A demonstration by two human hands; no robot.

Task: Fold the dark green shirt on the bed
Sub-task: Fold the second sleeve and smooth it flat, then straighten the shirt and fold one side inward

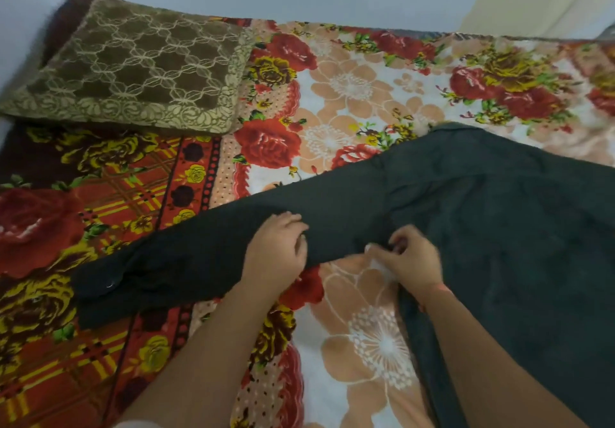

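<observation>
Head view, looking down over both forearms. A dark green, long-sleeved cotton shirt [482,214] lies spread on a bed covered by a plush floral blanket in red, peach and white [349,95]. Its body occupies the right side of the bed, running off the right edge of view, while one sleeve [186,261] stretches diagonally toward the bed's left edge, its cuff resting on the blanket's red plaid border.

The left hand [278,248] sits on the sleeve's near edge, roughly midway along it, fingers curled over the cloth in a loose clasp; whether they pinch the fabric or merely press it flat cannot be told. The right hand [407,263] is at the junction of sleeve and body, fingers bent together in a tight pinch on the hem there, though motion blur obscures the exact grip.

Both hands appear placed to control the sleeve at two points, probably so that it can be lifted straight and laid across the body without twisting. The fold looks to be at an early stage.

A brown velvet pillow with cream lattice embroidery [133,68] lies at the far left corner, well apart from the shirt.
</observation>
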